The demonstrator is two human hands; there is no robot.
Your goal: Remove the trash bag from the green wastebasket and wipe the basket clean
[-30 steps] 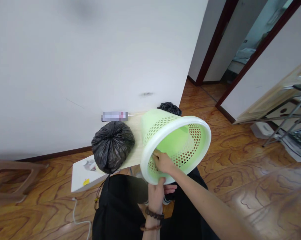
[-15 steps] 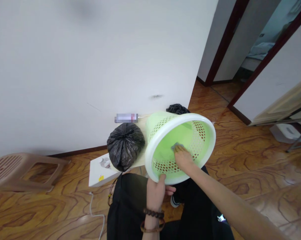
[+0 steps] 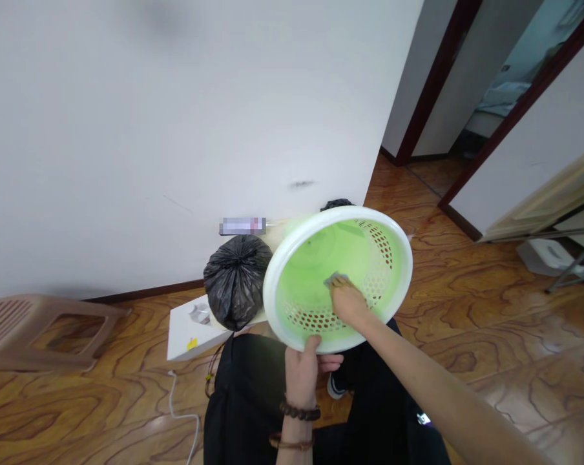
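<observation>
Left and centre: one brown plastic stool [image 3: 28, 332] with slatted seat; one white box [image 3: 188, 326] bearing a yellow patch [image 3: 192, 343]; one white cable [image 3: 183, 415], loose on the wood-grain floor [image 3: 127, 400]; one gathered black plastic bag [image 3: 238, 281] on a pale tabletop [image 3: 275, 237]; one pixelated item [image 3: 242, 225] just beyond it; a second black bag [image 3: 338, 203], mostly hidden. Behind: one white wall [image 3: 176, 116], marked with a dark smudge [image 3: 302, 185], dark skirting [image 3: 146, 290] at its foot. Right: dark red door frames [image 3: 435, 84], and one white container [image 3: 544, 256] near thin metal legs [image 3: 570, 261].
</observation>
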